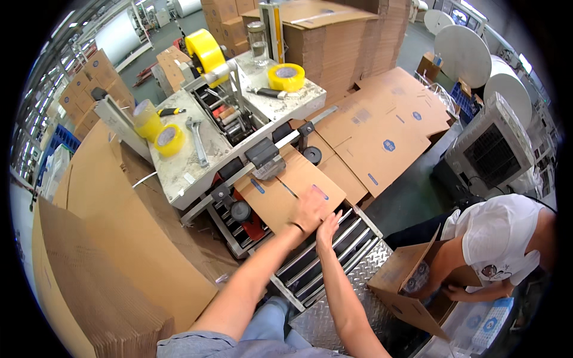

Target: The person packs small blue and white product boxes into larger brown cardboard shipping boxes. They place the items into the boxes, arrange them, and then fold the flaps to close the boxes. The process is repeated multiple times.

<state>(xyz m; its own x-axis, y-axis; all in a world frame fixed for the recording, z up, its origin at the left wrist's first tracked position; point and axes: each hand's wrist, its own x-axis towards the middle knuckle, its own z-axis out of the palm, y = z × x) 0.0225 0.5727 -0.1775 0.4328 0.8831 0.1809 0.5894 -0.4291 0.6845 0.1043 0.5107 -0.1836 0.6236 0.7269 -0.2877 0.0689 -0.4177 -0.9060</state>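
Note:
A brown cardboard carton (271,206) with small blue marks lies on the metal rollers (349,238), its far end under the carton sealing machine (265,158). A dark, narrow seam runs between its top flaps. My left hand (309,210) rests on the top near the seam, fingers reaching forward and slightly blurred. At the near edge of the carton my right hand (327,230) presses with its fingers extended, holding nothing. Small black wheels (240,211) flank the carton at the machine's entry.
A yellow tape roll (206,51) sits atop the machine; loose tape rolls (169,140) and a wrench (197,141) lie on its worktop. Flat cardboard stacks (125,221) stand at left. At right another person (495,232) reaches into an open carton (388,271), near an air cooler (492,146).

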